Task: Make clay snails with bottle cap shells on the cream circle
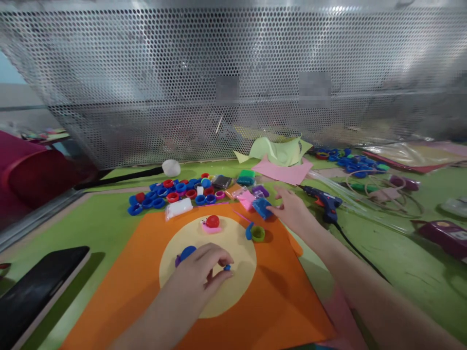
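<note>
My left hand (202, 272) rests on a cream paper circle (233, 287) glued on an orange sheet (277, 301); its fingers pinch a small blue piece (227, 267). A blue cap (187, 252) on something purple lies just beside that hand. Farther up the circle sits a red cap on a pink lump (211, 224). My right hand (293, 212) reaches over the sheet's far edge, its fingertips touching a blue clay packet (261, 207). A green ring cap (258, 234) with a blue piece lies between the two hands.
Several blue and red bottle caps (171, 192), clay packets (246, 177), a white packet (178, 208) and a white ball (171, 167) lie beyond the sheet. A blue glue gun (326, 200) with its cord lies right. Pink and green paper (280, 160), a perforated metal screen (233, 82), a black tablet (36, 291).
</note>
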A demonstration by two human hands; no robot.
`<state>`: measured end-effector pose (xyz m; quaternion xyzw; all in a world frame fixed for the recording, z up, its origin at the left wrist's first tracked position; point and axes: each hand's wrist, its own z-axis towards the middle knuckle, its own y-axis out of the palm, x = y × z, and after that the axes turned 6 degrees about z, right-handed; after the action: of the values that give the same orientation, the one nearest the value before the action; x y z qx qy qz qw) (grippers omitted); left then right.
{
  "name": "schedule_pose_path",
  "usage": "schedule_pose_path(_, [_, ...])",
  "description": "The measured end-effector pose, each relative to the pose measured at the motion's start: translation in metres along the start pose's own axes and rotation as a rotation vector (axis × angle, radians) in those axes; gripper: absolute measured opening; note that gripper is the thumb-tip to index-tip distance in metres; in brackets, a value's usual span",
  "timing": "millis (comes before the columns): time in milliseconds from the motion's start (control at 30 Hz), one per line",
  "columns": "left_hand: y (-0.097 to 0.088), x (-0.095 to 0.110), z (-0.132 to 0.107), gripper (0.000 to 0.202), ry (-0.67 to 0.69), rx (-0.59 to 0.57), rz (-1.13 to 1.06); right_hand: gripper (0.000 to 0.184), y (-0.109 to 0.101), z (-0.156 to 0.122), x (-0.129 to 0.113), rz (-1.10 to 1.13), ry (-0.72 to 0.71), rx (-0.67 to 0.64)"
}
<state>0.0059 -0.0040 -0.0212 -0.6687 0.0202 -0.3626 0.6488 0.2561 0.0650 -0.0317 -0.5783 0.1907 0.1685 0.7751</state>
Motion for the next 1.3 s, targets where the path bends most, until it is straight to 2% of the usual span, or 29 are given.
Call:
schedule_pose_path(133, [0.0, 0.001, 0.001, 0.008, -0.008, 0.01, 0.039, 0.028, 0.004, -0.005, -0.005, -0.056, -0.158, 0.003])
schedule_pose_path(300, [0.001, 0.005, 0.001, 0.012, 0.071, 0.005, 0.042, 0.031, 0.014, -0.007, -0.009, -0.117, -0.271, -0.034])
schedule_pose_path(400, [0.001, 0.005, 0.002, 0.014, 0.028, 0.018, 0.0, 0.032, 0.015, -0.006, -0.006, -0.129, -0.284, 0.0])
schedule_pose_path(533, [-0.004, 0.009, 0.002, 0.007, -0.085, 0.106, -0.082, 0.035, -0.006, -0.013, -0.016, -0.099, -0.319, 0.127])
schedule_pose_path(633, [-0.008, 0.01, 0.002, 0.005, -0.109, 0.287, -0.143, 0.02, -0.025, -0.031, -0.04, -0.02, -0.401, 0.153])
schedule_pose_path(700, [-0.011, 0.008, 0.001, 0.007, -0.083, 0.413, -0.161, 0.012, -0.03, -0.046, -0.057, 0.179, -0.472, 0.04])
schedule_pose_path(733, [-0.012, 0.007, 0.001, 0.008, -0.066, 0.454, -0.159, 0.014, -0.03, -0.053, -0.065, 0.257, -0.479, -0.054])
schedule_pose_path(867, [-0.013, 0.006, -0.001, 0.007, -0.028, 0.433, -0.223, 0.008, -0.017, -0.07, -0.083, 0.537, -0.458, -0.246])
schedule_pose_path(967, [-0.012, 0.011, -0.004, 0.019, -0.045, 0.48, -0.309, 0.005, -0.011, -0.072, -0.084, 0.659, -0.373, -0.301])
schedule_pose_path(1067, [-0.014, 0.014, -0.007, 0.007, 0.005, 0.449, -0.2, 0.003, -0.01, -0.071, -0.081, 0.712, -0.245, -0.347])
schedule_pose_path(1133, [-0.017, 0.014, -0.008, 0.014, 0.048, 0.411, -0.097, 0.006, -0.01, -0.071, -0.08, 0.761, -0.183, -0.408])
schedule_pose_path(1233, [-0.019, 0.011, -0.01, 0.016, 0.104, 0.431, -0.055, 0.006, -0.013, -0.07, -0.081, 0.85, -0.186, -0.435])
schedule_pose_path(1300, [-0.019, 0.011, -0.011, 0.016, 0.087, 0.443, -0.084, 0.005, -0.017, -0.068, -0.081, 0.85, -0.216, -0.397])
